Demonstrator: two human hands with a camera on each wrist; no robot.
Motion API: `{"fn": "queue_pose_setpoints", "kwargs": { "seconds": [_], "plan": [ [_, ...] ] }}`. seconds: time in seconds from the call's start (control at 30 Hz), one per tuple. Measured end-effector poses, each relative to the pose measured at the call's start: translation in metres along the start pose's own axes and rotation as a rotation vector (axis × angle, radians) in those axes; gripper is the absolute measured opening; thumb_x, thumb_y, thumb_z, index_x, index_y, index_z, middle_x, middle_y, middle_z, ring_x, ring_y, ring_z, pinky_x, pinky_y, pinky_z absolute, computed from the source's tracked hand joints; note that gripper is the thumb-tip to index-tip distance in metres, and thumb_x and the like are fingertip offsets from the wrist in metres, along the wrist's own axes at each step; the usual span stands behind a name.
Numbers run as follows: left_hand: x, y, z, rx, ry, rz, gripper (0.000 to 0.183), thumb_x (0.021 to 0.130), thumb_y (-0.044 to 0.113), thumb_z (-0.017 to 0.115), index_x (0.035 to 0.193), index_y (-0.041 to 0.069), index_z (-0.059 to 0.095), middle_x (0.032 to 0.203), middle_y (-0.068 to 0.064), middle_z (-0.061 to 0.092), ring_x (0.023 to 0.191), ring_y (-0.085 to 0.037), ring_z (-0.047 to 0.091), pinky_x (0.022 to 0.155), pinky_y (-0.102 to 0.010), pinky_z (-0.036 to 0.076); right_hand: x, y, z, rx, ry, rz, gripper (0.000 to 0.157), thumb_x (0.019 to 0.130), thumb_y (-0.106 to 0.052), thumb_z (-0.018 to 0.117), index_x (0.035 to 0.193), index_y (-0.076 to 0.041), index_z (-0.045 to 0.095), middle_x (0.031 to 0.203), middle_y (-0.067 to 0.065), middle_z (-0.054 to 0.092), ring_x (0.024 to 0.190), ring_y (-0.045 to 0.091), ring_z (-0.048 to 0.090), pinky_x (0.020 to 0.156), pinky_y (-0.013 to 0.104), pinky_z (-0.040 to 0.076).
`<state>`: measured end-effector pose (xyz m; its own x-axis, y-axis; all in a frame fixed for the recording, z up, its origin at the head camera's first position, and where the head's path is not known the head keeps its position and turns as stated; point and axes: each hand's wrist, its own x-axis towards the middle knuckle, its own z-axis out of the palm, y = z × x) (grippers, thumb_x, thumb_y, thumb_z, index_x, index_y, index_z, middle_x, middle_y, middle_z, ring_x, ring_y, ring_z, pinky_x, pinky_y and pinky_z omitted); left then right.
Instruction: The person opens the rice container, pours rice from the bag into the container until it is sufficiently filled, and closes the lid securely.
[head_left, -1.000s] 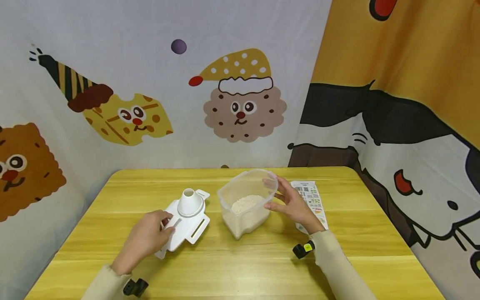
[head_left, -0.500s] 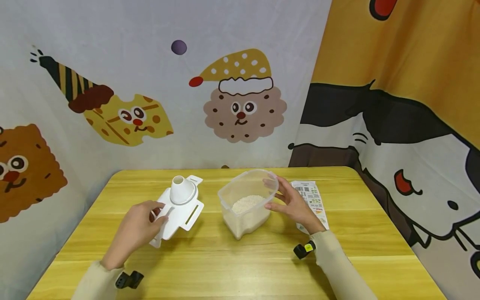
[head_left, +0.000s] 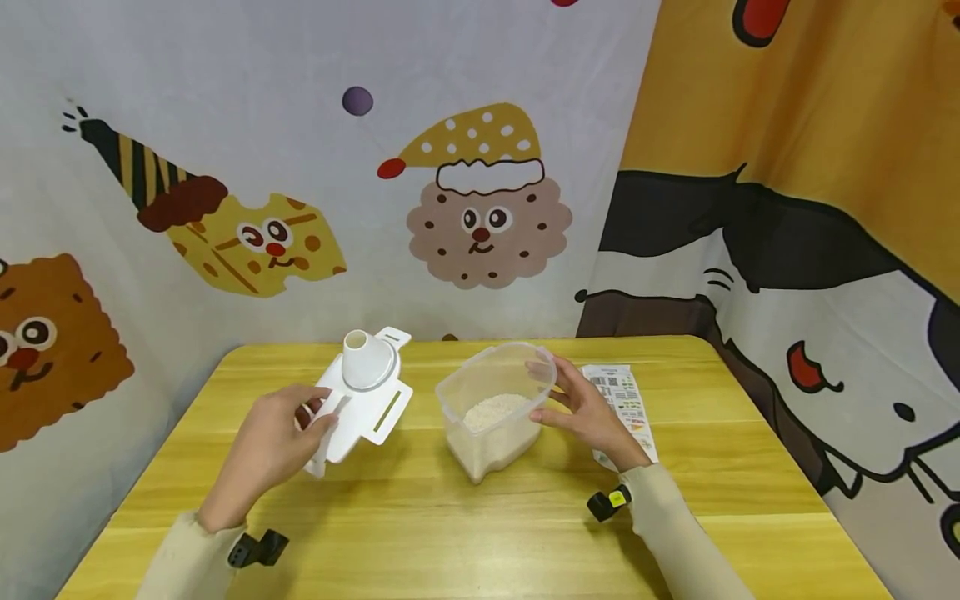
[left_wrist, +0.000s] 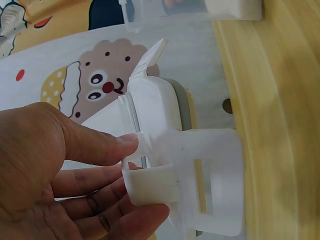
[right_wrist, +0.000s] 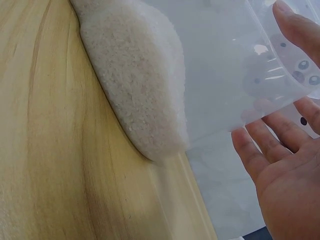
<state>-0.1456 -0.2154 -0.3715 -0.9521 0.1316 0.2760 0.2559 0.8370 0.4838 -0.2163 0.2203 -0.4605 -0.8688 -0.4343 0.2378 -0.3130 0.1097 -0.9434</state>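
1. The left hand (head_left: 281, 433) pinches the handle (left_wrist: 152, 185) of the lid (head_left: 362, 417), its thumb and fingers set narrow.
2. The lid hangs tilted above the table (head_left: 450, 537), left of the bin (head_left: 467, 446) and apart from it, spout (head_left: 367, 367) upward. It looks like light, stiff, smooth plastic; the handle seems the surest hold, though the far end may dip.
3. The right hand (head_left: 588, 417) holds the bin's right corner, thumb on the near side, fingers beyond.
4. The bin stands upright, partly filled with rice (head_left: 495, 410). It is probably bottom-heavy, with thin, slippery walls that may flex; gripping low from both sides should suit.
5. Printed paper (head_left: 619, 390) lies right of the bin, likely limp.
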Motion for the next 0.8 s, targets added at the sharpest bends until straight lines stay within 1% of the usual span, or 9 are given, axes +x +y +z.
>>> {"fn": "queue_pose_setpoints", "kwargs": {
  "seconds": [0.1,0.2,0.27,0.43,0.5,0.67,0.73,0.8],
  "plan": [
    [0.003,0.005,-0.001,-0.007,0.015,0.024,0.03,0.088,0.009,0.076,0.115,-0.004,0.073,0.087,-0.008,0.07,0.071,-0.016,0.059,0.056,-0.024,0.045,0.0,0.0,0.0,-0.002,0.005,0.008,0.086,0.091,-0.008,0.078,0.161,-0.024,0.031,0.162,0.013,0.042,0.151,0.033,0.038,0.121,0.049,0.036],
    [0.006,0.009,-0.003,-0.019,0.025,0.048,0.029,0.088,0.009,0.077,0.114,-0.003,0.073,0.087,-0.008,0.07,0.071,-0.016,0.059,0.055,-0.024,0.044,0.0,0.0,0.0,-0.014,0.007,0.011,0.086,0.091,-0.009,0.078,0.161,-0.025,0.03,0.162,0.013,0.042,0.151,0.034,0.038,0.121,0.044,0.038],
    [0.008,0.013,-0.004,-0.016,0.034,0.066,0.029,0.088,0.009,0.078,0.114,-0.003,0.074,0.087,-0.008,0.07,0.07,-0.015,0.059,0.055,-0.023,0.045,-0.001,0.0,0.0,-0.02,0.01,0.017,0.086,0.091,-0.01,0.078,0.161,-0.024,0.03,0.162,0.013,0.042,0.151,0.035,0.038,0.12,0.044,0.038],
    [0.015,0.021,-0.006,-0.006,0.054,0.11,0.027,0.088,0.01,0.078,0.113,-0.001,0.075,0.086,-0.006,0.069,0.069,-0.015,0.057,0.055,-0.024,0.044,-0.002,-0.001,0.001,-0.022,0.021,0.039,0.087,0.091,-0.011,0.079,0.161,-0.024,0.03,0.162,0.013,0.041,0.15,0.037,0.039,0.119,0.048,0.04],
    [0.018,0.025,-0.007,-0.007,0.057,0.128,0.027,0.088,0.01,0.078,0.112,0.0,0.075,0.085,-0.006,0.069,0.068,-0.014,0.056,0.054,-0.024,0.043,-0.001,-0.001,0.001,-0.019,0.023,0.042,0.086,0.09,-0.012,0.079,0.161,-0.025,0.03,0.161,0.013,0.042,0.15,0.036,0.039,0.119,0.044,0.041],
    [0.024,0.037,-0.008,-0.01,0.055,0.169,0.026,0.087,0.01,0.078,0.111,0.002,0.075,0.083,-0.004,0.068,0.067,-0.013,0.055,0.055,-0.024,0.043,-0.001,-0.001,0.002,-0.007,0.024,0.031,0.087,0.09,-0.012,0.08,0.16,-0.025,0.031,0.161,0.013,0.042,0.151,0.034,0.038,0.117,0.031,0.042],
    [0.027,0.042,-0.008,-0.01,0.05,0.179,0.026,0.086,0.01,0.079,0.111,0.003,0.075,0.083,-0.003,0.068,0.067,-0.013,0.055,0.056,-0.024,0.044,-0.002,-0.001,0.002,-0.011,0.026,0.031,0.087,0.09,-0.012,0.08,0.16,-0.025,0.031,0.161,0.012,0.043,0.15,0.035,0.039,0.117,0.031,0.043],
    [0.03,0.047,-0.007,-0.016,0.043,0.187,0.025,0.086,0.01,0.079,0.11,0.003,0.075,0.084,-0.003,0.068,0.067,-0.013,0.055,0.056,-0.025,0.044,-0.002,-0.001,0.002,-0.017,0.029,0.035,0.087,0.089,-0.013,0.08,0.16,-0.025,0.031,0.161,0.012,0.043,0.15,0.035,0.039,0.117,0.035,0.043]
  ]
}}
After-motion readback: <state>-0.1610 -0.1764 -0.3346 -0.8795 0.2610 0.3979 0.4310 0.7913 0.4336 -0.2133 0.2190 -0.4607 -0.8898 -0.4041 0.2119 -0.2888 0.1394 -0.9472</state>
